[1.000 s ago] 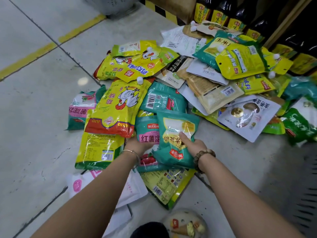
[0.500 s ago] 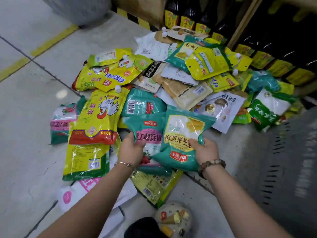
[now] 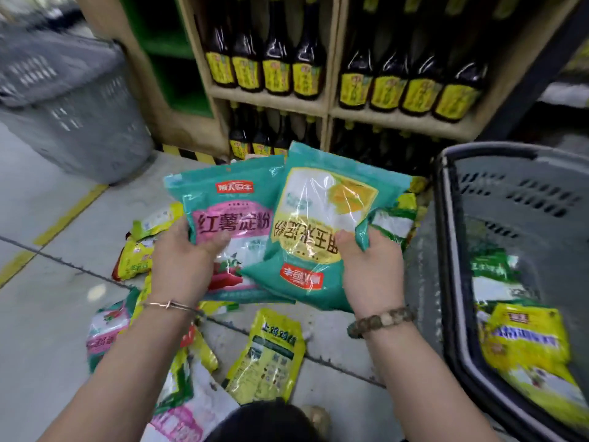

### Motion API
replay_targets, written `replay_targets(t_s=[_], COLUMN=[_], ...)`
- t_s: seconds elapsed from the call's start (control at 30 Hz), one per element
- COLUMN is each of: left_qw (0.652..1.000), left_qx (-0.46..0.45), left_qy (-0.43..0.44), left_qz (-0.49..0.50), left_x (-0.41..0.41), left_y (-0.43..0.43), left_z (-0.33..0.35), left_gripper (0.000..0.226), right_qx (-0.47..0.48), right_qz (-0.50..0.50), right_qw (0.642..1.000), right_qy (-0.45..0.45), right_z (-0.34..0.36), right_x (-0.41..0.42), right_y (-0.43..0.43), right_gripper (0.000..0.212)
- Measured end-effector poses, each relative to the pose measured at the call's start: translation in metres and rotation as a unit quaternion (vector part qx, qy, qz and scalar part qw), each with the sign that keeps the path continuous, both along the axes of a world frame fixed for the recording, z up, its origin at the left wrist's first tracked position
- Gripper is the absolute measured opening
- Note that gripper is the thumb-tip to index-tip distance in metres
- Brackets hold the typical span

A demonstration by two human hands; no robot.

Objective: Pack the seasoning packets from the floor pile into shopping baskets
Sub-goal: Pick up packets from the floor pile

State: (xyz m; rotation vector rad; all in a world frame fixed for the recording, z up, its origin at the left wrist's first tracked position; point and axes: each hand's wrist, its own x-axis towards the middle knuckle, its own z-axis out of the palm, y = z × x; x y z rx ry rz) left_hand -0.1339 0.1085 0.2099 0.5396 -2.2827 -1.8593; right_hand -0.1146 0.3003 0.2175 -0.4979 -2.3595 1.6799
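Left hand (image 3: 181, 260) grips glossy teal pink-label packet (image 3: 229, 224); right hand (image 3: 371, 266) grips crinkly teal yellow-label packet (image 3: 322, 224), both above floor pile (image 3: 267, 355). Slotted grey basket (image 3: 452, 250) right, bottle shelf (image 3: 318, 103) behind.

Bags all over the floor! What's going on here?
A person is packing packets into baskets. The left grip holds a pink-label packet and the right grip holds a yellow-label packet, both up above the floor. More packets lie on the floor below. The grey basket on the right has a yellow packet and others in it.
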Motion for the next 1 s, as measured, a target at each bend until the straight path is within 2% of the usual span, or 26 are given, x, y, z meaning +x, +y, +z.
replay_targets(t_s=[0.17, 0.2, 0.4, 0.5, 0.63, 0.77, 0.83, 0.93, 0.97, 1.0], left_qw=[0.997, 0.993, 0.974, 0.962, 0.951, 0.935, 0.927, 0.913, 0.91, 0.908], left_qx=[0.014, 0.018, 0.053, 0.051, 0.025, 0.029, -0.004, -0.046, -0.038, -0.033], left_qy=[0.042, 0.057, 0.052, 0.039, 0.034, 0.002, 0.005, -0.017, -0.037, -0.045], left_qz=[-0.068, -0.102, -0.214, -0.266, -0.306, -0.353, -0.374, -0.406, -0.411, -0.415], left_x=[-0.016, -0.023, -0.028, -0.028, -0.032, -0.035, -0.036, -0.032, -0.029, -0.026], left_y=[0.045, 0.073, 0.161, 0.195, 0.227, 0.252, 0.264, 0.28, 0.283, 0.287], left_z=[0.065, 0.076, 0.1, 0.103, 0.099, 0.091, 0.085, 0.073, 0.07, 0.067], left_gripper=[0.013, 0.014, 0.018, 0.012, 0.016, 0.013, 0.005, 0.031, 0.028, 0.015], right_qx=[-0.031, -0.045, -0.092, -0.092, -0.07, -0.005, 0.023, 0.06, 0.067, 0.075], right_qz=[-0.053, -0.088, -0.184, -0.239, -0.285, -0.32, -0.334, -0.345, -0.348, -0.348], right_qw=[0.996, 0.992, 0.975, 0.965, 0.955, 0.948, 0.942, 0.932, 0.929, 0.927], right_qy=[0.064, 0.081, 0.081, 0.062, 0.037, -0.003, -0.031, -0.088, -0.106, -0.121], right_z=[0.054, 0.066, 0.078, 0.079, 0.077, 0.067, 0.06, 0.049, 0.044, 0.041], right_x=[0.005, 0.012, 0.038, 0.057, 0.08, 0.103, 0.112, 0.12, 0.122, 0.123], right_y=[0.05, 0.078, 0.165, 0.197, 0.227, 0.244, 0.249, 0.259, 0.264, 0.269], right_gripper=[0.026, 0.026, 0.02, 0.016, 0.022, 0.025, 0.027, 0.027, 0.025, 0.021])
